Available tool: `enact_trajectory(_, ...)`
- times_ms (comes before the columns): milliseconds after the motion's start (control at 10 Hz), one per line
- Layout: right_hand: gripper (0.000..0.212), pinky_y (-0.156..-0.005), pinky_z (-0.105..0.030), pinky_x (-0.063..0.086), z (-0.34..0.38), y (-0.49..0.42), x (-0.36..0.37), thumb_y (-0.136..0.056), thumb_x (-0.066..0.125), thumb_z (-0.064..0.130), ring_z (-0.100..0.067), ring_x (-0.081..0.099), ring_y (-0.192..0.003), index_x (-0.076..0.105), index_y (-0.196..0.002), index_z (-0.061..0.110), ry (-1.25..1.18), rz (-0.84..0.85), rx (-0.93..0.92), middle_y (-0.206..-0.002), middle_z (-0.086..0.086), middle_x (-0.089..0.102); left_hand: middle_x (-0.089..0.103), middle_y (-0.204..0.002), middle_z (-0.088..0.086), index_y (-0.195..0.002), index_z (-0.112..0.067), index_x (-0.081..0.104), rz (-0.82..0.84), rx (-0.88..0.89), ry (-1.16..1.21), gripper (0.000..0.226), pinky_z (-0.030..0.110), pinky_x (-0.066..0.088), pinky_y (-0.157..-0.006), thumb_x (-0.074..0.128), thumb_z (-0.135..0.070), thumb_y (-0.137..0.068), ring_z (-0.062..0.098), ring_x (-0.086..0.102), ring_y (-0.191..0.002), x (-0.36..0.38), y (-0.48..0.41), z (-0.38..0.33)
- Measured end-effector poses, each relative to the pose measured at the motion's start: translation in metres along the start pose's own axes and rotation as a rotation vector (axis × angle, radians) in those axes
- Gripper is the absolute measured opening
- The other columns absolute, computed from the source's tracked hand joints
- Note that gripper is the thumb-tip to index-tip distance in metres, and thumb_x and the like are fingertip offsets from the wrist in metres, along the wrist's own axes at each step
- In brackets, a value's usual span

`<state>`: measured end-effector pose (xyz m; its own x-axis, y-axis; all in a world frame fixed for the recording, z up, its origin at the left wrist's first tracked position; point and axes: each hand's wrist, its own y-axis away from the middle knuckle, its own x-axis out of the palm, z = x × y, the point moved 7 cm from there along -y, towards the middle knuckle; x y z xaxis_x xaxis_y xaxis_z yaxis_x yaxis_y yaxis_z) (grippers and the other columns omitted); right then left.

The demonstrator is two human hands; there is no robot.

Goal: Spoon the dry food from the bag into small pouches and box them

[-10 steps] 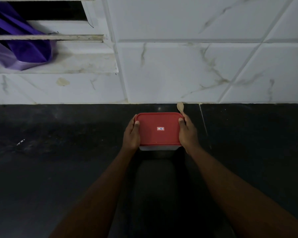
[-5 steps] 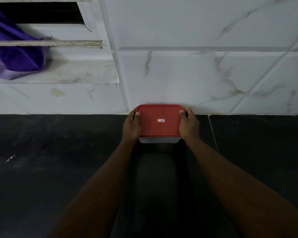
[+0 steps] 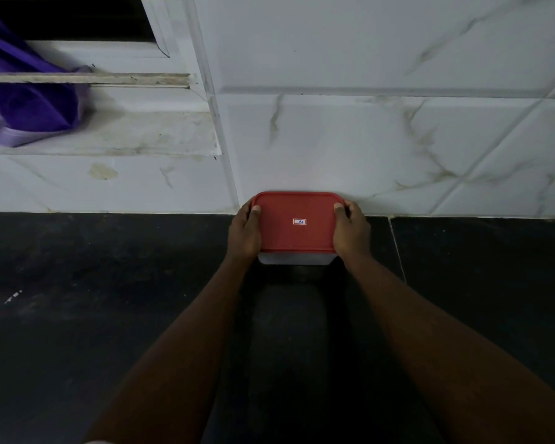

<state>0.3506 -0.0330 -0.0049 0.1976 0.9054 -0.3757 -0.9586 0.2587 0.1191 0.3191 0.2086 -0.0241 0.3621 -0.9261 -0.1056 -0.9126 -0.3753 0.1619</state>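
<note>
A rectangular plastic box with a red lid [image 3: 297,221] and a pale clear base stands on the dark counter, its far edge at the white tiled wall. My left hand [image 3: 244,230] grips its left side, thumb on the lid. My right hand [image 3: 350,228] grips its right side the same way. A small white label sits in the middle of the lid. The lid is on, so the contents are hidden. No spoon, bag or pouch is visible.
The dark stone counter [image 3: 109,315] spreads left, right and toward me. The white marbled tile wall [image 3: 366,139] rises straight behind the box. A window ledge [image 3: 135,136] at upper left holds a purple cloth [image 3: 23,107].
Both hands have slid the box away from me until it meets the wall. The small wooden spoon seen behind the box a second ago is no longer visible.
</note>
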Motion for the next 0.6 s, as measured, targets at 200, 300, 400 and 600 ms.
enact_trajectory(200, 0.035, -0.085, -0.032, 0.046, 0.004, 0.0, 0.001, -0.109, 0.042, 0.036, -0.02, 0.059, -0.099, 0.058, -0.131, 0.014, 0.018, 0.078, 0.04, -0.112, -0.006, 0.063, 0.067, -0.129, 0.003, -0.137, -0.014, 0.063, 0.021, -0.039, -0.039, 0.041, 0.026, 0.048, -0.09, 0.045, -0.038, -0.108, 0.018, 0.063, -0.118, 0.0, 0.0, 0.001)
enact_trajectory(300, 0.04, -0.087, -0.033, 0.046, 0.003, 0.001, 0.002, -0.109, 0.04, 0.041, -0.019, 0.057, -0.104, 0.052, -0.14, 0.018, -0.029, 0.185, 0.104, -0.119, -0.004, 0.059, 0.07, -0.127, 0.003, -0.132, -0.016, 0.067, 0.035, -0.056, -0.063, 0.049, 0.03, 0.05, -0.093, 0.044, -0.05, -0.106, 0.017, 0.064, -0.116, -0.002, -0.002, 0.001)
enact_trajectory(400, 0.046, -0.089, -0.031, 0.045, 0.002, 0.005, -0.002, -0.108, 0.041, 0.047, -0.018, 0.058, -0.108, 0.05, -0.145, 0.022, -0.047, 0.242, 0.126, -0.124, -0.001, 0.058, 0.069, -0.128, 0.005, -0.132, -0.016, 0.067, 0.03, -0.082, -0.086, 0.051, 0.037, 0.051, -0.102, 0.04, -0.051, -0.107, 0.02, 0.064, -0.118, -0.004, 0.002, -0.002)
enact_trajectory(600, 0.043, -0.093, -0.033, 0.044, 0.012, 0.015, -0.022, -0.107, 0.042, 0.045, -0.019, 0.057, -0.115, 0.057, -0.138, 0.019, -0.01, 0.207, 0.091, -0.129, -0.003, 0.06, 0.054, -0.15, 0.005, -0.15, -0.014, 0.05, 0.004, -0.092, -0.099, 0.053, 0.036, 0.043, -0.112, 0.047, -0.044, -0.106, 0.019, 0.053, -0.134, -0.012, 0.021, -0.012)
